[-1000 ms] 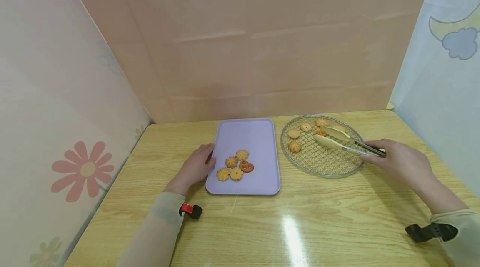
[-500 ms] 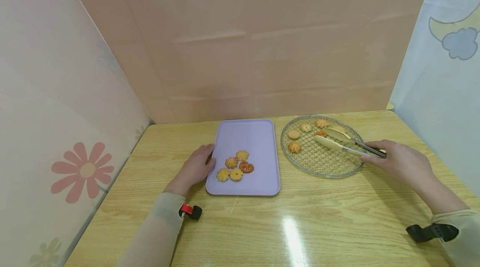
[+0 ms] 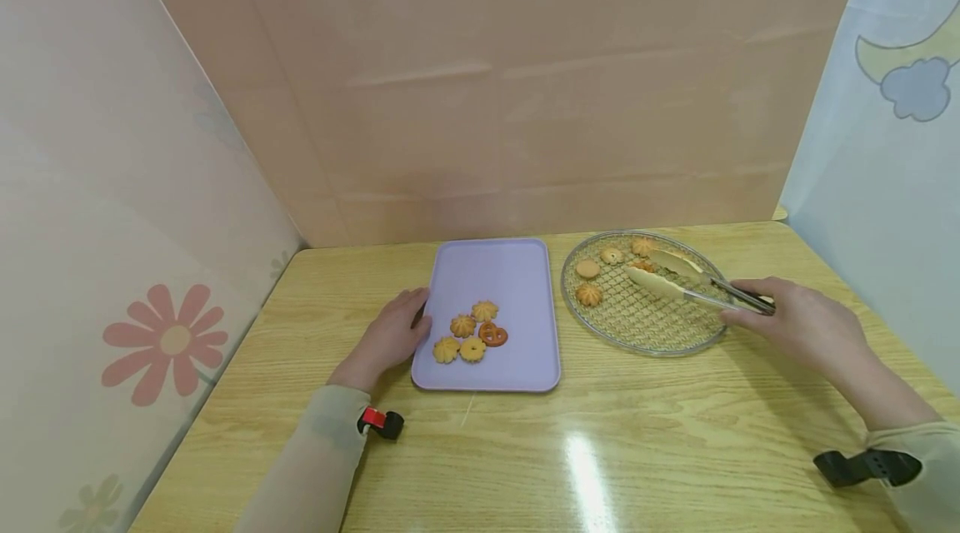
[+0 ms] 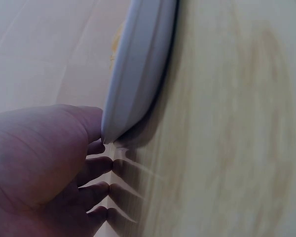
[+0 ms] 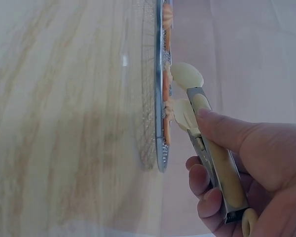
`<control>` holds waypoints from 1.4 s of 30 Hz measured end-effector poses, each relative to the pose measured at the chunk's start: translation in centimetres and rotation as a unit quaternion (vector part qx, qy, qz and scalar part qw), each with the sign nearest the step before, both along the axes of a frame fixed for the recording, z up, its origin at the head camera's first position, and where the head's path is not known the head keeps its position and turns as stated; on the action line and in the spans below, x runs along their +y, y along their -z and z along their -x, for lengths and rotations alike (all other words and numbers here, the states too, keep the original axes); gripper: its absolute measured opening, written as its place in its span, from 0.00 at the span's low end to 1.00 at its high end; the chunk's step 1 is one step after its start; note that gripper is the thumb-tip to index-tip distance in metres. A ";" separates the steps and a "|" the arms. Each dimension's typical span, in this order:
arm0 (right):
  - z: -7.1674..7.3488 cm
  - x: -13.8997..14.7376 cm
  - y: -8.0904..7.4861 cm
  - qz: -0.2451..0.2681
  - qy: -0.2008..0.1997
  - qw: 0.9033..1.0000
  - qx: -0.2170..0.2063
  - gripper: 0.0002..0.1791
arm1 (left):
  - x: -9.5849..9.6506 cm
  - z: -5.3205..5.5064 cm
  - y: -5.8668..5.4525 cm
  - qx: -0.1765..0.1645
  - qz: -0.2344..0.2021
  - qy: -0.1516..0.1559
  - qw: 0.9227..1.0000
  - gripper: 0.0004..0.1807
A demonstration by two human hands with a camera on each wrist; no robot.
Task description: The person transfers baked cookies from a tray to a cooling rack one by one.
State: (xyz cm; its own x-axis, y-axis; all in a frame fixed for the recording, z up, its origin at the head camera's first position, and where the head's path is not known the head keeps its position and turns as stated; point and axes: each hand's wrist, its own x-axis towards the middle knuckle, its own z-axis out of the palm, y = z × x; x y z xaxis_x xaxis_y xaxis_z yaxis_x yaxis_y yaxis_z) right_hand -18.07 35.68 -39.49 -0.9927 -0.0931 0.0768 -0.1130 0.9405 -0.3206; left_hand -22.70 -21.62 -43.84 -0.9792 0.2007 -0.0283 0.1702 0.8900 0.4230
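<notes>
My left hand point(image 3: 390, 329) rests at the left edge of a lilac tray point(image 3: 525, 283). In the left wrist view, its thumb touches the tray rim point(image 4: 138, 64), while the other fingertips are down beside it. Flower-shaped cookies point(image 3: 462, 325) and a pretzel point(image 3: 492, 334) lie on the tray's near half. My right hand point(image 3: 806, 321) grips metal tongs point(image 3: 708, 291) with cream tips over a round wire rack point(image 3: 652, 333). The tong tips stand apart, with a second pretzel point(image 3: 642, 266), partly hidden, between them. In the right wrist view, the tips point(image 5: 186, 75) are close to the rack's top.
Along the rack's left and far side lie a ridged cookie point(image 3: 588, 294), a plain round cookie point(image 3: 588, 269), a ring cookie point(image 3: 612, 255) and another flower-shaped cookie point(image 3: 642, 246). Behind the wooden table point(image 3: 495, 458) rises a tan backdrop point(image 3: 487, 100); patterned walls flank both sides.
The tong tips have spread slightly, one on each side of the pretzel on the rack. My left hand, the tray and the cookies have stayed in place.
</notes>
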 end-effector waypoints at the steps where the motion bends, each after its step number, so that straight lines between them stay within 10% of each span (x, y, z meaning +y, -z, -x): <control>1: 0.0 -0.1 -0.1 0.003 0.000 1.000 0.002 0.43 | 0.0 0.0 0.0 0.001 -0.001 0.000 1.000 0.34; 42: 1.0 -13.0 -1.4 0.033 -0.141 0.987 0.069 0.32 | -0.1 0.2 0.1 0.006 0.006 0.004 1.000 0.34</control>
